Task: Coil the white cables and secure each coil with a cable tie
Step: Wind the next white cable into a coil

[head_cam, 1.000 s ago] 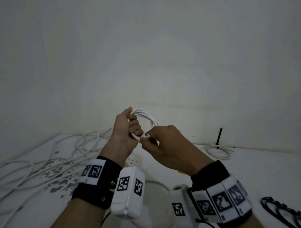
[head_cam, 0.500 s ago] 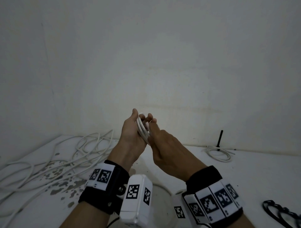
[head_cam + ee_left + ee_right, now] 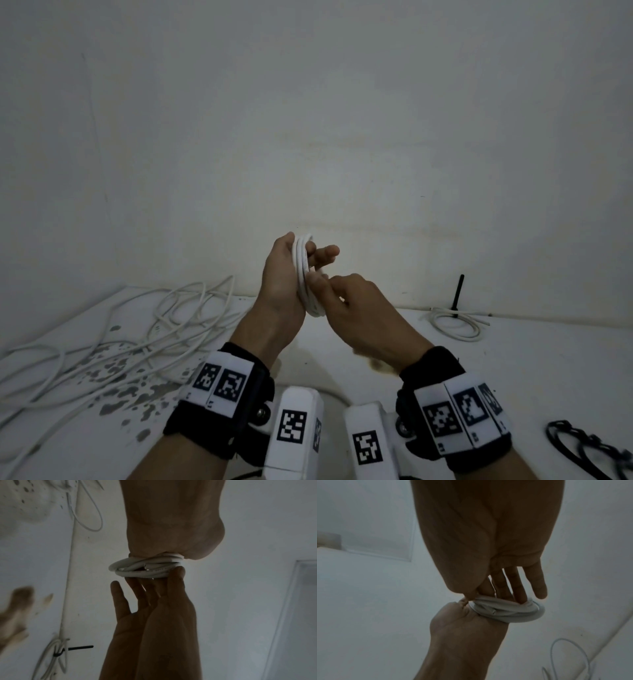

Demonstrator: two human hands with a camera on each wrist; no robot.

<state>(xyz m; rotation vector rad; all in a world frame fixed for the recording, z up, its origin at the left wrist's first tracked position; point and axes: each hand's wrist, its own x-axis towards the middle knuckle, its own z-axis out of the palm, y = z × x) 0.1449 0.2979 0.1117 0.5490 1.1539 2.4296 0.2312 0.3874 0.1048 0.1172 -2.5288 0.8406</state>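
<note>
A small white cable coil [image 3: 303, 274] is held edge-on in the air above the table. My left hand [image 3: 310, 245] holds it against the palm, thumb up and fingers bent over its top. My right hand [image 3: 323, 282] pinches the coil's lower part between thumb and fingers. In the left wrist view the coil [image 3: 145, 568] shows a cut cable end lying among its loops, with the right hand's fingers [image 3: 176, 574] touching it from below. In the right wrist view the fingers [image 3: 520, 588] reach down behind the coil [image 3: 508, 611]. No tie is visible on this coil.
Loose white cables [image 3: 154, 335] lie tangled on the left of the white, paint-chipped table [image 3: 513, 377]. A coiled cable [image 3: 455, 322] with a black tie [image 3: 458, 291] sticking up lies at the back right. Black cable ties [image 3: 582, 445] lie at the near right edge.
The coil has turned from face-on to edge-on. My left hand has opened from a fist to hold it against the palm. My right hand has shifted down to the coil's lower part.
</note>
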